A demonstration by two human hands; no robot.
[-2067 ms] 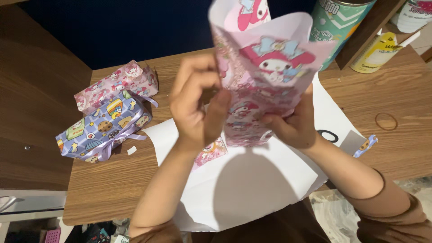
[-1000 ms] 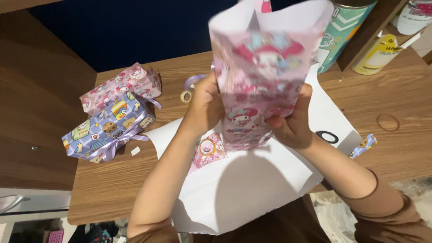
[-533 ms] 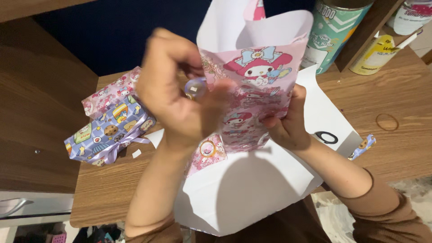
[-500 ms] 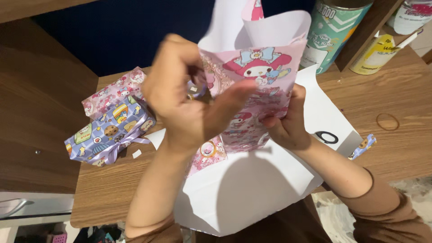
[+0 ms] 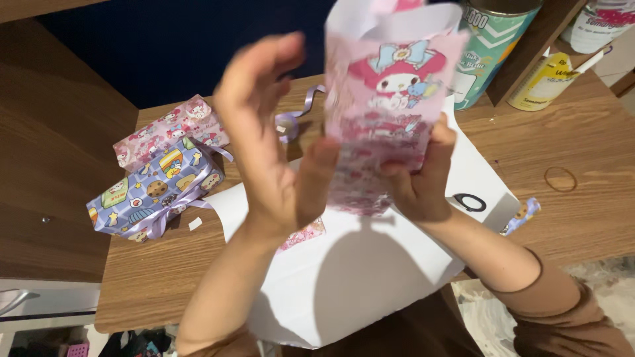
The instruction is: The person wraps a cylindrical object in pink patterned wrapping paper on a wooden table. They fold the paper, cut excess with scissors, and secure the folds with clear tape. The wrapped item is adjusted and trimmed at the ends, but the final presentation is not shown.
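left hand [image 5: 274,149] open, right hand [image 5: 417,178] gripping

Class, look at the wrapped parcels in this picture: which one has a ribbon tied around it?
The purple parcel with the cookie and cartoon pattern, nearer the table's front edge. A lilac ribbon crosses it; the pink parcel behind it shows none.

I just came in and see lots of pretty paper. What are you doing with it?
A person is holding up a box half wrapped in pink cartoon paper. The right hand grips it from below, while the left hand is open and flat against its side. On the wooden desk lie a white sheet of paper and two wrapped presents: a pink one and a purple one with a ribbon.
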